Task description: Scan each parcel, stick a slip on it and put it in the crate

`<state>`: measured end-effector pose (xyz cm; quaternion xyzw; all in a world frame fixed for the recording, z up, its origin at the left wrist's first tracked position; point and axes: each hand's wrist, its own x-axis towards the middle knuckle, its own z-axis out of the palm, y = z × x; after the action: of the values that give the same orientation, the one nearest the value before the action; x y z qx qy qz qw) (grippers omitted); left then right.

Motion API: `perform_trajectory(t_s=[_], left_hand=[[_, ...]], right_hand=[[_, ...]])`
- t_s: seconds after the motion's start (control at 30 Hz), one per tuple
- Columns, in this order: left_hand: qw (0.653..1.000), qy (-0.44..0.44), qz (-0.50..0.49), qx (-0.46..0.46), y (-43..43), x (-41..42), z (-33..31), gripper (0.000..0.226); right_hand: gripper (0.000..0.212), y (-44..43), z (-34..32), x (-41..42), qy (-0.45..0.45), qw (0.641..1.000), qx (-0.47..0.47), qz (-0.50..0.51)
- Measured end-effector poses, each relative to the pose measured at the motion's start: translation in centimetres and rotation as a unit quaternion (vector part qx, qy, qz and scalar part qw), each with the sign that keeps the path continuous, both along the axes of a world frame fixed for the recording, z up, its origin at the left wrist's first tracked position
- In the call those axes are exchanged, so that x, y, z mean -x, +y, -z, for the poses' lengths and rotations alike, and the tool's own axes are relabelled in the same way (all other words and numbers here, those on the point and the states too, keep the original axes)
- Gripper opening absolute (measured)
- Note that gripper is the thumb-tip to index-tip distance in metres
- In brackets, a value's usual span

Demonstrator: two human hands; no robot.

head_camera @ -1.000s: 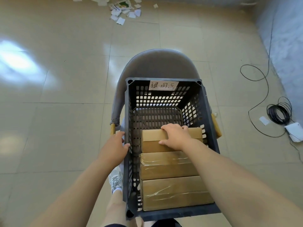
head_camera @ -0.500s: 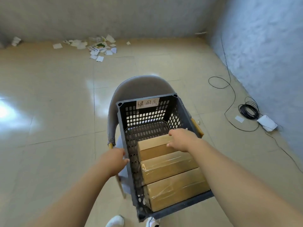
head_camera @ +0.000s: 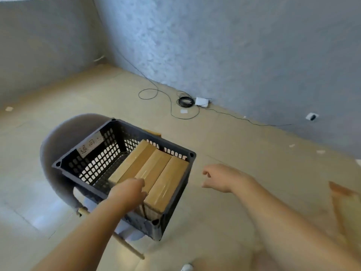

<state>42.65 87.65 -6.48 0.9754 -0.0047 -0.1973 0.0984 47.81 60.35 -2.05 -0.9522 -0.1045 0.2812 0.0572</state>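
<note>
A dark slotted plastic crate (head_camera: 175,194) with a handwritten label (head_camera: 90,144) sits on a grey chair (head_camera: 64,137). Three brown taped cardboard parcels lie side by side inside it: one on the left (head_camera: 134,163), one in the middle (head_camera: 155,165) and one on the right (head_camera: 170,182). My left hand (head_camera: 129,192) is curled over the crate's near rim, next to the parcels' ends. Out to the right of the crate, my right hand (head_camera: 220,178) hangs above the floor with fingers apart and nothing in it.
A coiled black cable (head_camera: 185,101) and a white device (head_camera: 202,101) lie on the tiled floor by the grey wall. A blurred brown edge (head_camera: 343,192) shows at the far right. Scraps of paper dot the floor.
My right hand let go of the far parcel and came out of the crate to the right. The view swung right. My left hand stayed at the crate's rim.
</note>
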Motion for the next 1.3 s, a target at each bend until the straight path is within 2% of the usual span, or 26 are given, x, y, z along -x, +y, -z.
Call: perform_trajectory(t_s=[0.17,0.37,0.5,0.63,0.77,0.87,0.97,1.07,1.2,1.3], left_hand=[[0.991,-0.010,0.131,0.013,-9.8,0.6,-1.2,0.036],[0.967,-0.056,0.246,0.036,-21.9,5.3,-2.2,0.042],[0.946,-0.063,0.315,0.041,-31.0,11.0,-2.4,0.041],[0.925,-0.060,0.367,0.075,-39.8,18.1,-2.2,0.040],[0.915,-0.055,0.380,0.120,-45.2,23.1,-1.7,0.034],[0.917,-0.048,0.353,0.182,-48.7,26.0,-1.4,0.028],[0.918,-0.046,0.306,0.249,-51.7,27.1,-1.0,0.026],[0.922,-0.047,0.216,0.318,-54.6,26.8,-0.3,0.027],[0.913,-0.091,0.089,0.387,-58.9,25.7,0.4,0.049],[0.919,-0.104,0.028,0.380,-61.3,24.7,1.1,0.076]], right_hand=[[0.054,-10.4,-0.6,8.2,0.002,0.991,0.005,0.134],[0.057,-21.8,-1.2,20.7,-0.006,0.957,-0.015,0.288],[0.053,-29.0,-1.5,30.2,0.006,0.936,-0.025,0.351],[0.058,-36.5,-1.8,39.6,0.010,0.918,-0.006,0.397],[0.060,-41.9,-2.0,46.2,-0.005,0.893,-0.001,0.450],[0.057,-45.9,-2.1,49.9,-0.036,0.872,0.042,0.486],[0.049,-49.4,-2.1,51.3,-0.083,0.848,0.045,0.522],[0.041,-52.1,-1.8,50.6,-0.125,0.832,0.045,0.538],[0.044,-55.5,-1.1,47.1,-0.151,0.832,0.015,0.534],[0.068,-57.7,-0.3,44.1,-0.158,0.835,-0.053,0.525]])
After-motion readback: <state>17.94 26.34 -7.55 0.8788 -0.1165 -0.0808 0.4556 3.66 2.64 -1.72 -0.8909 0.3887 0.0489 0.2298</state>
